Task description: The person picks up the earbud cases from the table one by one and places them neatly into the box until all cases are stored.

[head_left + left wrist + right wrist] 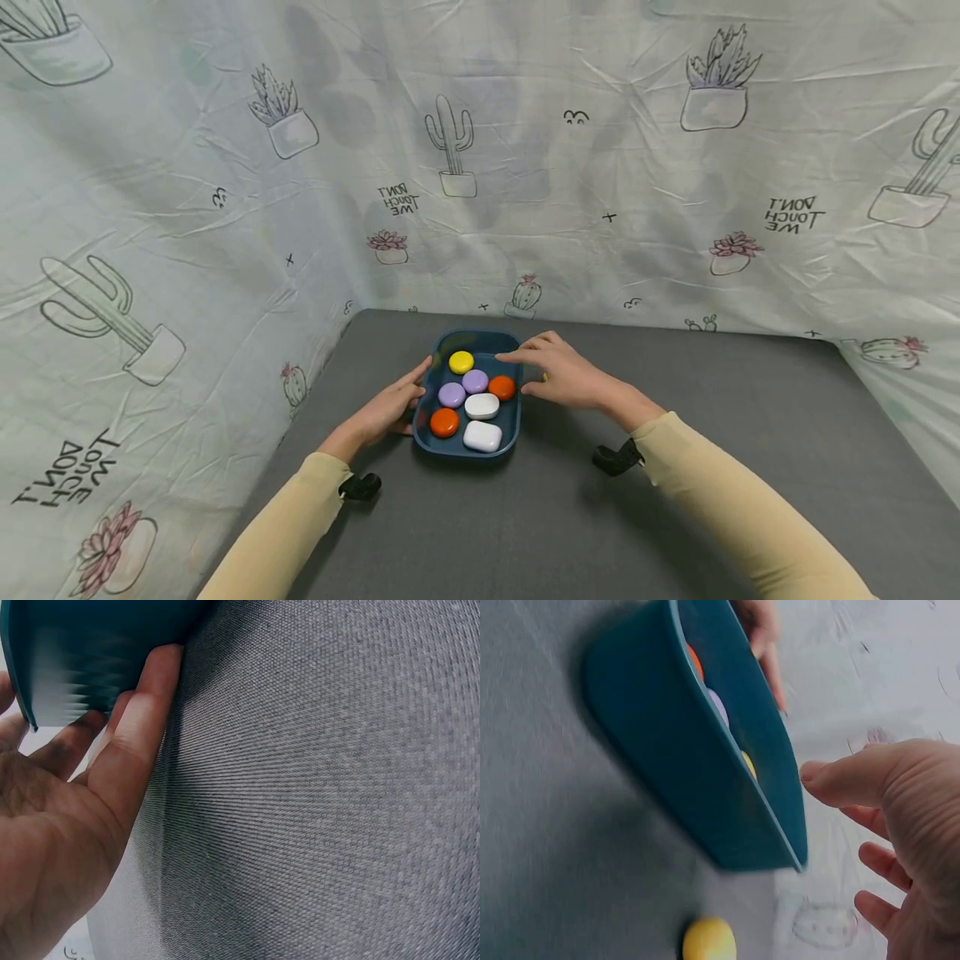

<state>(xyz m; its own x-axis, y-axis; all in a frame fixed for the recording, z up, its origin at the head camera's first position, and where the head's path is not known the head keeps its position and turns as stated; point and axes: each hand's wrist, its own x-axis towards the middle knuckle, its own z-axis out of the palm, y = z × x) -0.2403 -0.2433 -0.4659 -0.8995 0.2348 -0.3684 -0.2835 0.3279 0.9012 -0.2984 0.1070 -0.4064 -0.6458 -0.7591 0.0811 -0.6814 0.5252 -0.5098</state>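
A dark blue rectangular tray holds rounded, glossy pieces: one yellow piece, two lilac pieces, two orange pieces and two white pieces. Against the tray's left outer wall rests my left hand, its fingers extended along the side. My right hand hovers at the right rim, fingers loosely bent and apart, with nothing held in them. Another yellow piece lies on the table beside the tray, mostly hidden behind the right hand in the head view.
The dark grey table extends to the right and in front of the tray. A pale curtain printed with potted cacti hangs behind the table and along its left side. Black straps sit at both wrists.
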